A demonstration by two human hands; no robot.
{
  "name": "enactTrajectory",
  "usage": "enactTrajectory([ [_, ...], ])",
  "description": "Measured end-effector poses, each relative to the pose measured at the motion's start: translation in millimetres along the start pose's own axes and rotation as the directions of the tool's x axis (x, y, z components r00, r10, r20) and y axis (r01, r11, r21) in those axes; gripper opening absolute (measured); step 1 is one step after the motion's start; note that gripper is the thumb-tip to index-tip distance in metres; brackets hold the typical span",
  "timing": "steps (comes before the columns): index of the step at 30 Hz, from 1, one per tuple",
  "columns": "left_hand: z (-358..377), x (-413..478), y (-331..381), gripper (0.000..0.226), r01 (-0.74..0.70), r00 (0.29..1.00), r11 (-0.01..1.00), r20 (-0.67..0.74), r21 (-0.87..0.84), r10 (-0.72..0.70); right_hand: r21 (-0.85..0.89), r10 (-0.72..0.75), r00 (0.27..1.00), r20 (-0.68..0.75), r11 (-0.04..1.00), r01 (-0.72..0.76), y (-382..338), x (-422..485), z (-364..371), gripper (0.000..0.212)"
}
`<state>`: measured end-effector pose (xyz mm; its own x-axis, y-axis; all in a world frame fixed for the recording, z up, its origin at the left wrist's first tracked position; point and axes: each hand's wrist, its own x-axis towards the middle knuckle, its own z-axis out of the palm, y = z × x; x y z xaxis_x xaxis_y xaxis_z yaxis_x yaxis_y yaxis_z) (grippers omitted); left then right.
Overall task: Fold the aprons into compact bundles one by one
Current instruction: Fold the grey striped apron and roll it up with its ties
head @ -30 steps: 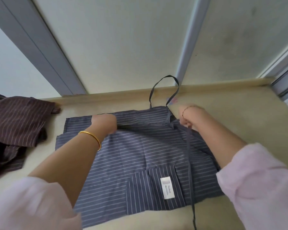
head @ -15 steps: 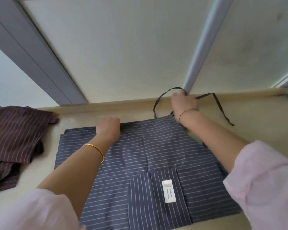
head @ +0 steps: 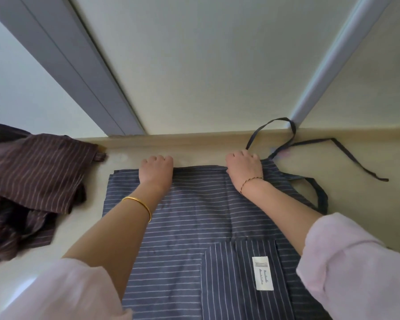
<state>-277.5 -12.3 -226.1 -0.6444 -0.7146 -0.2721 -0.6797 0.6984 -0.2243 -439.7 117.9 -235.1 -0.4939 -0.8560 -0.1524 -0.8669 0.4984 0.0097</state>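
A blue-grey striped apron point(head: 194, 218) lies flat on the beige surface point(head: 367, 199), its near edge cut off by the frame and partly hidden under both forearms. The left hand point(head: 156, 170) and right hand point(head: 245, 168) sit at its far edge, fingers curled over the hem; whether they pinch the cloth or only press it cannot be told, since the fingertips are hidden. Dark ties point(head: 346, 155) trail loose to the right. A brown striped apron point(head: 32, 176) lies rumpled at left, possibly more than one
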Motion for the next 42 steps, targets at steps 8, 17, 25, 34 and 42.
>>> enactTrajectory([
  [8, 12.9, -1.4, 2.3, 0.032, -0.101, 0.985, 0.994, -0.145, -0.035, 0.095, 0.052, -0.092, 0.994, 0.065, 0.995, 0.088, -12.4, 6.5, -8.3, 0.029],
  [17, 16.8, -0.6, -13.4, 0.025, -0.112, 0.978, 0.993, -0.176, 0.024, 0.114, 0.013, -0.036, 0.999, 0.028, 0.999, 0.036, -16.0, 12.0, -9.4, 0.027],
  [25, 39.3, -34.5, 9.9, 0.017, -0.101, 0.903, 0.97, -0.43, -0.219, -0.003, 0.052, -0.031, 0.974, -0.223, 0.998, 0.043, -46.7, -42.3, 17.6, 0.023],
  [34, 68.4, -44.3, 8.5, 0.069, -0.089, 0.991, 0.96, -0.121, -0.266, 0.059, 0.116, -0.038, 0.999, 0.019, 0.993, 0.036, -8.9, -66.4, 47.1, 0.061],
  [42, 31.5, -44.6, 35.0, 0.055, -0.061, 0.996, 0.944, -0.082, -0.325, 0.036, 0.696, 0.176, 0.979, -0.104, 0.716, -0.055, 38.5, -96.8, 4.3, 0.033],
])
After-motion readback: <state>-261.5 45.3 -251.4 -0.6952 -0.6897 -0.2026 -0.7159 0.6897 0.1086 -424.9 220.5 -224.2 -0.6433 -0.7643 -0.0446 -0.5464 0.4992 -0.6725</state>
